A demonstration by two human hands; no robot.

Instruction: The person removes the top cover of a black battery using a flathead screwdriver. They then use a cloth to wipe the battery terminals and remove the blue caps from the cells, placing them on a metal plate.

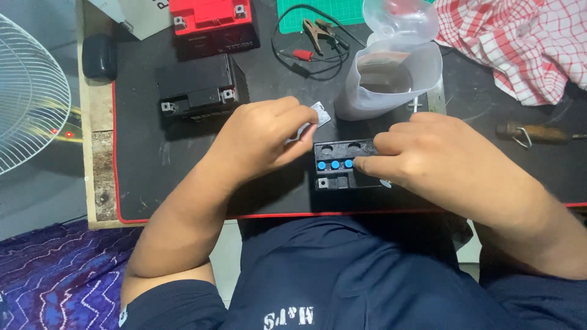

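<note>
Mid-way through sealing the small battery (342, 166) at the worktop (140, 183) front edge. Right hand (428, 156) grip pinched narrow on the blue caps (334, 164); left hand (263, 137) pinching a foil strip (318, 115) just up-left. Probably needs pressing each cap flush, steady downward push.

Your table (98, 122) is a worn wooden top covered by a black rubber mat with a red edge (147, 177). Under your right hand (428, 159) the small black battery with blue round caps (342, 165) sits on the mat. Beyond your left hand (263, 137) lies a larger black box-shaped battery (199, 88), and beyond that a red-topped battery (211, 21). Past your right hand stands a translucent plastic jug (394, 73); further right lie a red-and-white checked cloth (520, 43) and a wooden-handled tool (538, 133).
</note>
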